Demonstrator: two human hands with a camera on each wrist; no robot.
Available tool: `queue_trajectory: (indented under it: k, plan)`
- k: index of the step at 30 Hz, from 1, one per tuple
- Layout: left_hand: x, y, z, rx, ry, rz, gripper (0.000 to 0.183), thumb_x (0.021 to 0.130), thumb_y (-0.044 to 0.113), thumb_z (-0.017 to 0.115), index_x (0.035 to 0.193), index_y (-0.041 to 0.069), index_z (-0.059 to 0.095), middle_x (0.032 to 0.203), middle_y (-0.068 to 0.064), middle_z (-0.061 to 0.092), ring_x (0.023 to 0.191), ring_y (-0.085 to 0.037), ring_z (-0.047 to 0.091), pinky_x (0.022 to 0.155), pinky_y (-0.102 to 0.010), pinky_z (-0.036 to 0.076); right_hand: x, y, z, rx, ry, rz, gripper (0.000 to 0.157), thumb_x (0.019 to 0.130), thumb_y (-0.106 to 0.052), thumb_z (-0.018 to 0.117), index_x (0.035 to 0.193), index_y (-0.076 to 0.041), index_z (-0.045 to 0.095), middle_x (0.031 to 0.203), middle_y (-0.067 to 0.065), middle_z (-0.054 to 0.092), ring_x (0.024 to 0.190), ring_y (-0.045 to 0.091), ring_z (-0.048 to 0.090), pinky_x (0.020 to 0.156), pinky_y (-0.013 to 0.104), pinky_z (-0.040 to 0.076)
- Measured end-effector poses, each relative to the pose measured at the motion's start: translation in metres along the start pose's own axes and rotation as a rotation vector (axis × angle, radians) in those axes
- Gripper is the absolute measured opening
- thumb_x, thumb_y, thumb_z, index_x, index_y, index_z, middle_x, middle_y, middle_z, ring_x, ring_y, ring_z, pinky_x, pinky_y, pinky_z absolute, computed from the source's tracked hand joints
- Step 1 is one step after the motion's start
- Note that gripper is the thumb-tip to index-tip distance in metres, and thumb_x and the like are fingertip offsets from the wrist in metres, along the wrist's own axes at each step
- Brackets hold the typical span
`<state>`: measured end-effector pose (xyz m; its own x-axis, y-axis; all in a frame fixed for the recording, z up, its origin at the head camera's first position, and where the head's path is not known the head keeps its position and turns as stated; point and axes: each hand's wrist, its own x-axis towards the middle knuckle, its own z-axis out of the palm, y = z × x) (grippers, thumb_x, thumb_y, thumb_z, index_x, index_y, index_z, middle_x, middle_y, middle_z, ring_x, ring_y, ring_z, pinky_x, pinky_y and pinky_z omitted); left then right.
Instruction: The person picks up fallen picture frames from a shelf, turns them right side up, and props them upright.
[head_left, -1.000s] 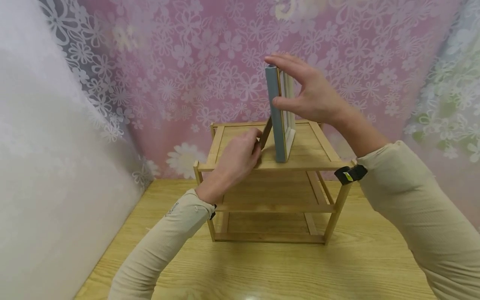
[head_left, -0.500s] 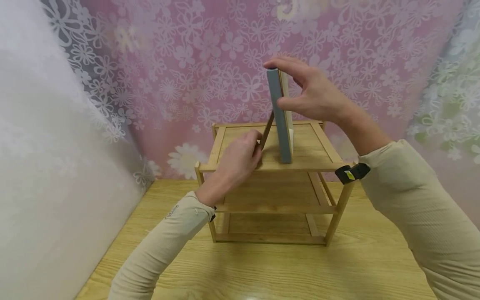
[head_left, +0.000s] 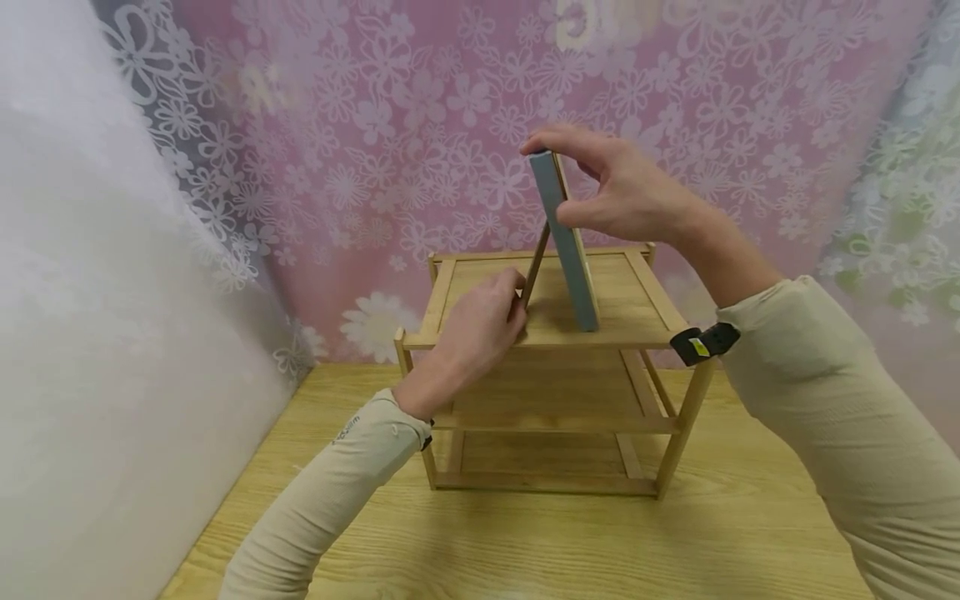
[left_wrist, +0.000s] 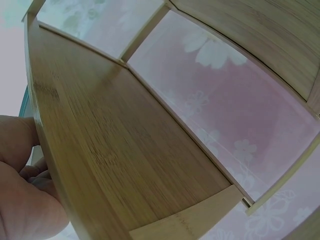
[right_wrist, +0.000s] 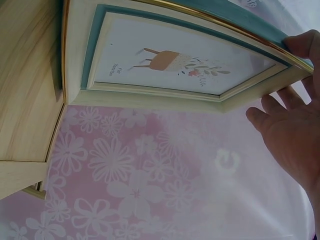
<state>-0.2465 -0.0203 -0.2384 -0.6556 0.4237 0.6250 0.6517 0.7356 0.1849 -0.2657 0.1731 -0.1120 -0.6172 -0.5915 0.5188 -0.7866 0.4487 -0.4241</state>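
Observation:
A picture frame (head_left: 564, 242) with a blue edge stands leaning on the top board of a small wooden rack (head_left: 637, 292). Its thin brown stand leg (head_left: 536, 265) slants out from the back, and my left hand (head_left: 483, 321) pinches this leg low down, close to the board. The right hand (head_left: 630, 187) grips the frame's upper part, thumb on the near edge and fingers over the top. In the right wrist view the front shows cream and gold borders around a printed picture (right_wrist: 165, 60). The left wrist view has the left hand (left_wrist: 25, 185) at the rack's edge, its fingertips mostly hidden.
The rack has three tiers, the lower boards (head_left: 555, 387) below the hands, and stands on a wood-grain surface (head_left: 525, 542). Behind it hangs a pink flowered backdrop (head_left: 360, 167). A white sheet (head_left: 112, 333) closes off the left side.
The frame has tilted: its bottom has moved right, widening the angle to the stand leg, and its front has turned out of the head view. Both hands keep their hold.

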Motion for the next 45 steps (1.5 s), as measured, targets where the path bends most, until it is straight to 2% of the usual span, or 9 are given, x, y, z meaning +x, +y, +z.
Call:
queue_trajectory:
  k: [4, 7, 18, 24, 28, 36, 45]
  plan:
    - [-0.001, 0.000, 0.001, 0.009, 0.004, 0.002, 0.012, 0.091, 0.004, 0.055, 0.102, 0.003, 0.057, 0.084, -0.005, 0.063, 0.067, -0.011, 0.059, 0.056, -0.023, 0.048, 0.001, -0.001, -0.001, -0.038, -0.015, -0.006, 0.061, 0.082, 0.000, 0.063, 0.137, -0.022, 0.048, 0.148, -0.008, 0.035, 0.140, 0.007, 0.021, 0.115, 0.034, 0.018]
    - [-0.001, 0.000, 0.001, 0.019, 0.009, -0.001, 0.012, 0.090, 0.005, 0.055, 0.102, 0.003, 0.058, 0.084, -0.005, 0.063, 0.066, -0.011, 0.058, 0.056, -0.023, 0.048, 0.001, -0.001, -0.002, -0.022, -0.027, -0.001, 0.062, 0.081, 0.003, 0.061, 0.137, -0.022, 0.048, 0.148, -0.007, 0.035, 0.140, 0.007, 0.020, 0.115, 0.034, 0.018]
    - [-0.002, 0.001, 0.002, 0.047, 0.021, -0.002, 0.014, 0.089, 0.006, 0.057, 0.103, 0.003, 0.059, 0.088, -0.005, 0.066, 0.068, -0.012, 0.061, 0.057, -0.025, 0.049, 0.000, 0.003, -0.007, 0.112, -0.081, 0.009, 0.063, 0.080, 0.010, 0.056, 0.136, -0.017, 0.048, 0.150, -0.004, 0.033, 0.141, 0.004, 0.015, 0.116, 0.039, 0.015]
    - [-0.003, 0.002, 0.005, 0.046, 0.040, 0.018, 0.014, 0.090, 0.009, 0.058, 0.103, 0.004, 0.060, 0.085, -0.004, 0.067, 0.066, -0.013, 0.061, 0.057, -0.025, 0.049, -0.003, 0.008, -0.008, 0.187, -0.075, -0.003, 0.062, 0.079, 0.014, 0.055, 0.134, -0.014, 0.050, 0.150, 0.000, 0.034, 0.142, 0.008, 0.018, 0.116, 0.034, 0.013]
    - [-0.002, 0.003, 0.006, 0.050, 0.053, 0.030, 0.014, 0.090, 0.009, 0.058, 0.102, 0.003, 0.060, 0.087, -0.006, 0.068, 0.067, -0.014, 0.062, 0.057, -0.026, 0.050, -0.003, 0.009, -0.009, 0.230, -0.063, -0.016, 0.061, 0.077, 0.015, 0.055, 0.131, -0.012, 0.052, 0.149, 0.002, 0.035, 0.142, 0.011, 0.020, 0.116, 0.034, 0.014]
    - [-0.002, 0.003, 0.006, 0.044, 0.061, 0.032, 0.014, 0.090, 0.009, 0.058, 0.102, 0.003, 0.060, 0.086, -0.006, 0.067, 0.066, -0.015, 0.062, 0.057, -0.027, 0.050, -0.003, 0.009, -0.008, 0.248, -0.048, -0.017, 0.060, 0.077, 0.015, 0.055, 0.130, -0.012, 0.053, 0.149, 0.003, 0.034, 0.142, 0.013, 0.021, 0.116, 0.039, 0.013]
    - [-0.001, 0.003, 0.005, 0.048, 0.028, 0.006, 0.014, 0.090, 0.010, 0.058, 0.103, 0.004, 0.060, 0.087, -0.005, 0.067, 0.067, -0.013, 0.060, 0.058, -0.026, 0.049, -0.004, 0.009, -0.006, 0.230, -0.043, 0.001, 0.061, 0.077, 0.013, 0.056, 0.131, -0.014, 0.052, 0.150, 0.001, 0.033, 0.142, 0.012, 0.021, 0.116, 0.039, 0.013]
